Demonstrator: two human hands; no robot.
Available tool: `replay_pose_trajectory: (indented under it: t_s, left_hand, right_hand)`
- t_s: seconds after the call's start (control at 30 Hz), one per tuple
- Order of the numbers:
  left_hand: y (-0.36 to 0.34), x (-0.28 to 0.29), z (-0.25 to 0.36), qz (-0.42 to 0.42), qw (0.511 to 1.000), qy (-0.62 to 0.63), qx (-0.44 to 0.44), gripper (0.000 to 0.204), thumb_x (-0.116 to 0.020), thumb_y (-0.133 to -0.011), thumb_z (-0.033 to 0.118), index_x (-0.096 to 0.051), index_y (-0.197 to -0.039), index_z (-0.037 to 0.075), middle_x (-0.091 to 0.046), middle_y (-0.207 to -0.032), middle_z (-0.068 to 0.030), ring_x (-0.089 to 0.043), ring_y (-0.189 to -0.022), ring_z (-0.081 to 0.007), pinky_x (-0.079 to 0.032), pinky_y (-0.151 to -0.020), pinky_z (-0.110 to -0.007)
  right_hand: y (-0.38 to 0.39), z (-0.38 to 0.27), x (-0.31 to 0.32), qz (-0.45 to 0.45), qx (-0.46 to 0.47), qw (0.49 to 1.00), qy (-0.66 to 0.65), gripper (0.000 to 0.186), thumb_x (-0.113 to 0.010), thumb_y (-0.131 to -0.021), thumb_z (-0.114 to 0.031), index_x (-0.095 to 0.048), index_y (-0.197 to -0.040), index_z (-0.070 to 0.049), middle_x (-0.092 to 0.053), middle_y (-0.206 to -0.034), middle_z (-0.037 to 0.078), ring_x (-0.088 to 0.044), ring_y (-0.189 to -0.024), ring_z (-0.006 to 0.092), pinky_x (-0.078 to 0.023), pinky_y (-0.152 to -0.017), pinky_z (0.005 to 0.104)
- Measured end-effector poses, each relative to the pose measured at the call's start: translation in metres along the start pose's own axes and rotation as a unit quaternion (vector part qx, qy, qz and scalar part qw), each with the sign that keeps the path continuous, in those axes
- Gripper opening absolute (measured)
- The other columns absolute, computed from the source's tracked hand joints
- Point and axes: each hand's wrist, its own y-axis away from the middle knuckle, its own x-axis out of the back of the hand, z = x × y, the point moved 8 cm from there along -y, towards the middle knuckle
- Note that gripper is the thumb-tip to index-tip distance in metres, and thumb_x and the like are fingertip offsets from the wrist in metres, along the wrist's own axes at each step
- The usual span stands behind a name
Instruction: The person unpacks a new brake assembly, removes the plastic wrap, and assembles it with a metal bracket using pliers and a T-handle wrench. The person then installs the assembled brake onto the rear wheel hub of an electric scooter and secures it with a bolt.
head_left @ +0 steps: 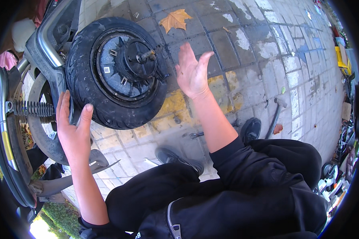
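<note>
A black hub-motor wheel (115, 75) with a treaded tire rests on the paving, its axle (146, 56) facing up and to the right. Close to the tire's lower left side is my left hand (73, 129), fingers stretched and thumb apart, holding nothing; whether its fingertips touch the vehicle frame beside them I cannot tell. My right hand (193, 71) hovers to the right of the wheel, palm bare and thumb spread. Left of the wheel stands the vehicle's metal frame (48, 44) with a coil-spring shock absorber (34, 108).
A wrench (197, 134) lies on the paving below my right forearm. Near my right shoe (251, 129) is a hammer (276, 115). A dry leaf (175, 20) lies beyond the wheel. Assorted clutter and a yellow container (341, 57) line the right edge.
</note>
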Motion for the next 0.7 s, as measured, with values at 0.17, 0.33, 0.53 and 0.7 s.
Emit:
replay_pose_trajectory:
  t_s: [0.17, 0.33, 0.53, 0.7]
  left_hand:
    - [0.005, -0.004, 0.005, -0.025, 1.000, 0.000, -0.006, 0.065, -0.072, -0.085, 0.036, -0.050, -0.137, 0.003, -0.044, -0.145, -0.0192, -0.041, -0.135, -0.0331, -0.031, -0.112, -0.043]
    - [0.004, -0.004, 0.001, -0.018, 1.000, -0.002, 0.008, 0.065, -0.072, -0.086, 0.035, -0.049, -0.138, 0.004, -0.043, -0.146, -0.0187, -0.039, -0.137, -0.0326, -0.030, -0.112, -0.043]
    - [0.004, -0.005, -0.009, -0.015, 1.000, -0.004, 0.026, 0.065, -0.072, -0.086, 0.033, -0.048, -0.139, 0.005, -0.043, -0.147, -0.0181, -0.039, -0.137, -0.0318, -0.028, -0.113, -0.042]
    - [0.004, -0.004, -0.012, -0.007, 1.000, 0.004, 0.018, 0.065, -0.072, -0.086, 0.032, -0.048, -0.139, 0.002, -0.046, -0.144, -0.0180, -0.042, -0.135, -0.0300, -0.029, -0.113, -0.041]
  right_hand:
    - [-0.028, -0.028, -0.044, -0.121, 0.039, 0.991, 0.042, 0.121, -0.008, -0.069, -0.095, 0.003, -0.155, -0.011, 0.006, -0.163, 0.007, 0.012, -0.149, 0.0205, 0.014, -0.115, 0.0417]
    - [-0.048, -0.033, -0.070, -0.190, 0.027, 0.977, 0.096, 0.122, -0.005, -0.067, -0.095, 0.006, -0.154, -0.009, 0.010, -0.162, 0.010, 0.015, -0.148, 0.0205, 0.015, -0.115, 0.0437]
    - [-0.055, -0.021, -0.089, -0.271, -0.024, 0.945, 0.182, 0.121, -0.005, -0.073, -0.090, 0.004, -0.152, 0.000, 0.009, -0.160, 0.016, 0.012, -0.148, 0.0243, 0.008, -0.118, 0.0363]
    - [-0.057, -0.027, -0.086, -0.298, -0.011, 0.923, 0.242, 0.122, -0.004, -0.071, -0.091, 0.002, -0.152, -0.001, 0.006, -0.161, 0.016, 0.010, -0.149, 0.0242, 0.009, -0.118, 0.0371]
